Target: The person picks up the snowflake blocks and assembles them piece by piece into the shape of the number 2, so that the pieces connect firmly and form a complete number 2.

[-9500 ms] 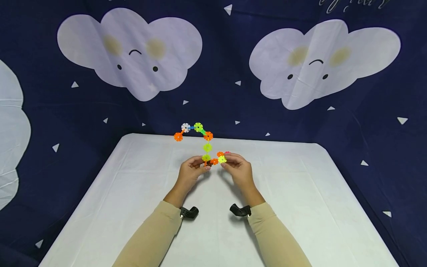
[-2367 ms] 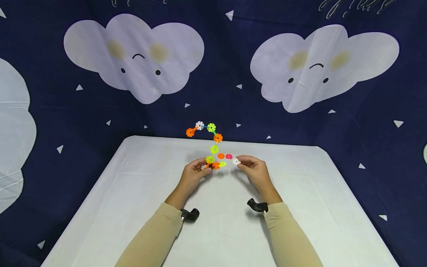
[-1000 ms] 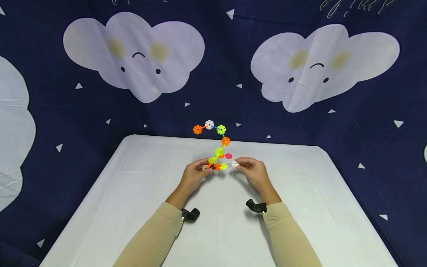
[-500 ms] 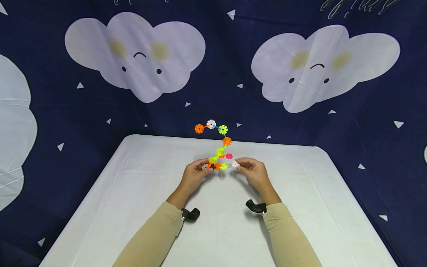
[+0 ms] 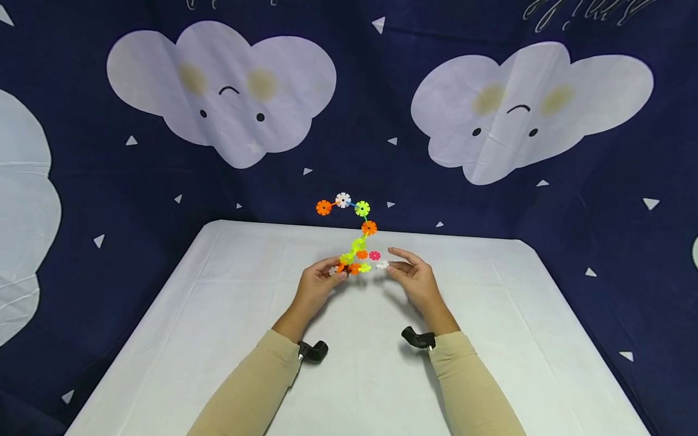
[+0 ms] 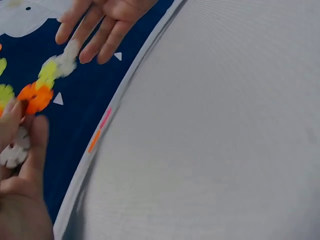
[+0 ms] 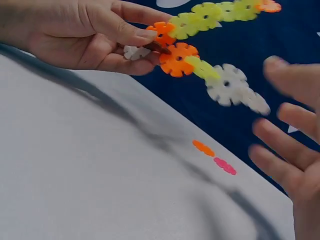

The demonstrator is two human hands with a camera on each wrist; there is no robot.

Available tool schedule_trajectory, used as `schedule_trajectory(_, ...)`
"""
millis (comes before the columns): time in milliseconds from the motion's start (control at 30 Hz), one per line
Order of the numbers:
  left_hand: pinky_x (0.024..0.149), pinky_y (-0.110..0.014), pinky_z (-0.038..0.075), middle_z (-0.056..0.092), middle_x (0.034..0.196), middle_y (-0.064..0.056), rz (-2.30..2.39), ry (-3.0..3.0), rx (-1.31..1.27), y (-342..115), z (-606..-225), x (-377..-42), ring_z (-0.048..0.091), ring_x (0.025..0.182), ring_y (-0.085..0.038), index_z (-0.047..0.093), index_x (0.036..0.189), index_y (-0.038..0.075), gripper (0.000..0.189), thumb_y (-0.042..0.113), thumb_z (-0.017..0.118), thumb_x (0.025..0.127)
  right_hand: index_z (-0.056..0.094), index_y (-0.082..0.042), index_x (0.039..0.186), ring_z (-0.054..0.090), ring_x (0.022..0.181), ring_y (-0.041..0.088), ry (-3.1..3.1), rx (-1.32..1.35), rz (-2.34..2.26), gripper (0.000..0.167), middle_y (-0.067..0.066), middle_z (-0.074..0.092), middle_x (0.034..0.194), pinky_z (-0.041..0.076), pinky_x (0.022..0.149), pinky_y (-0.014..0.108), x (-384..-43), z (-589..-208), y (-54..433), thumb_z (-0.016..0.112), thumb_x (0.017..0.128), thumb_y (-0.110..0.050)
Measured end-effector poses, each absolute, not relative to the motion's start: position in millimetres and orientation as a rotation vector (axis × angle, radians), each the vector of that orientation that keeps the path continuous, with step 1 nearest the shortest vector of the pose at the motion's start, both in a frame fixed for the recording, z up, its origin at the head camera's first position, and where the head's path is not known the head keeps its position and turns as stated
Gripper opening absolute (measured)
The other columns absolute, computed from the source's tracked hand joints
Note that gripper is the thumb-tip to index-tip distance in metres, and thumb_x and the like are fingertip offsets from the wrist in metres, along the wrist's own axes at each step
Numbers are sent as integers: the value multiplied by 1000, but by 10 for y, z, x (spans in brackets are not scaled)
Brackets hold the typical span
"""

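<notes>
A chain of interlocking snowflake discs in orange, white, yellow-green and other colours curves up from my left hand [image 5: 311, 287]. The left thumb and fingers pinch it at a brown disc [image 7: 157, 47], beside an orange disc [image 7: 179, 59] and a small white disc [image 6: 15, 148]. From that orange disc a short branch runs right through a yellow disc [image 7: 202, 67] to two white discs [image 7: 226, 84] at its end. My right hand [image 5: 417, 281] is beside this white end, its fingers spread. In the right wrist view a gap separates those fingers from the discs.
Two loose discs, one orange [image 5: 362, 255] and one pink [image 5: 374, 255], lie on the white table [image 5: 349, 363] near its far edge, behind the hands. A dark blue cloth [image 5: 371, 121] with printed clouds hangs beyond the table.
Earlier the right hand pinched the white piece and brought it against the yellow disc. Now its fingers have opened away, leaving the white piece on the chain. The left hand keeps its grip.
</notes>
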State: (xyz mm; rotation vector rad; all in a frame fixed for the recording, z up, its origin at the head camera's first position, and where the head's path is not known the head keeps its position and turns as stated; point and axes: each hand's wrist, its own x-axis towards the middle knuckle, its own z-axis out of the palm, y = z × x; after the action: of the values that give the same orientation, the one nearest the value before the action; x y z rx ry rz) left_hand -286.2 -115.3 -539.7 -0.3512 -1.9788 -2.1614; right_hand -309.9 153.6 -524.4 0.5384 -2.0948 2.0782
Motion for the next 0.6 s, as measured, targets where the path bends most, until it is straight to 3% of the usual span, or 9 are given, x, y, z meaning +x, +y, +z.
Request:
schedule_trajectory(200,82,-26,60,69,123,-18,-2257,-1810,-281,-1213,-5399,-2897,72,98,-20,66,134,-7,41,-9,75,94,67,2,135,62,123,36,-2395,314,1692,36,23,65,134,52,102,38,-3274,-5330,1446,73,102,-12)
schedule_trajectory(333,88,-30,59,68,124,-18,-2312,-1759,-278,-1224,-5408,-2921,71,101,-21,64,133,-8,39,-11,72,95,67,3,134,56,128,38,-2647,318,1229,41,20,66,135,43,111,47,-3463,-5410,1294,75,100,-17)
schedule_trajectory(600,92,-36,58,64,126,-18,-2427,-1705,-242,-1184,-5407,-2941,72,100,-22,59,136,-8,42,-15,69,96,75,2,119,61,111,36,-2643,335,1006,26,17,73,118,43,102,51,-3686,-5438,1068,79,96,-11)
